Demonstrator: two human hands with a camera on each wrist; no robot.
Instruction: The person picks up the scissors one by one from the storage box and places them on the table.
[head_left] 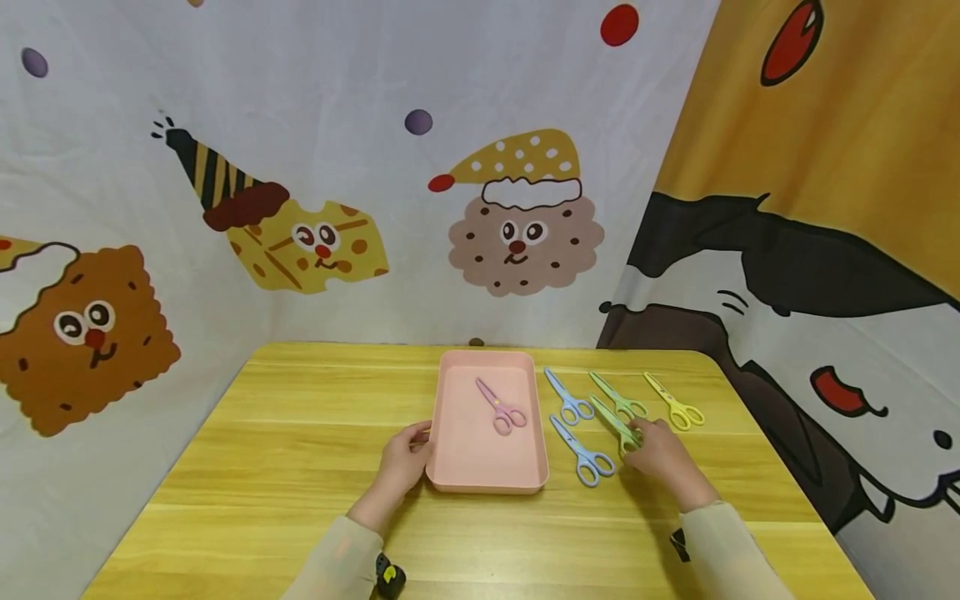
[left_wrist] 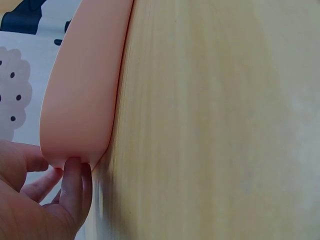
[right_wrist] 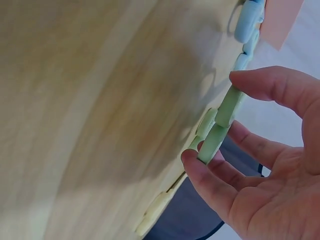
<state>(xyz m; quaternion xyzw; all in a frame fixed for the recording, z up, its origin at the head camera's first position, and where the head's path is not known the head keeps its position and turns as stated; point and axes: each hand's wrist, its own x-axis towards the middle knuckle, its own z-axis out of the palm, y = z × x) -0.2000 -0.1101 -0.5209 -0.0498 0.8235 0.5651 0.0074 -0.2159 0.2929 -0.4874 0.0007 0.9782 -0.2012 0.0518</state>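
At the left side of a shallow pink tray point(head_left: 487, 462), my left hand point(head_left: 405, 458) grips the wall near the front corner. Its fingertips point(left_wrist: 73, 170) press against the tray wall in the left wrist view. A pair of pink scissors point(head_left: 502, 408) lies inside the tray. To the right, my right hand point(head_left: 663, 458) pinches the handles of a pair of green scissors point(head_left: 613, 421) between thumb and fingers. In the right wrist view those green handles point(right_wrist: 222, 122) stand edge-on, close over the table; the fingers partly hide them in the head view.
Two pairs of blue scissors, one farther back point(head_left: 570, 404) and one nearer point(head_left: 585, 458), lie right of the tray. Another pair of green scissors point(head_left: 626, 406) and yellow scissors point(head_left: 678, 408) lie behind my right hand. The wooden table point(head_left: 300, 433) meets a printed curtain point(head_left: 360, 100).
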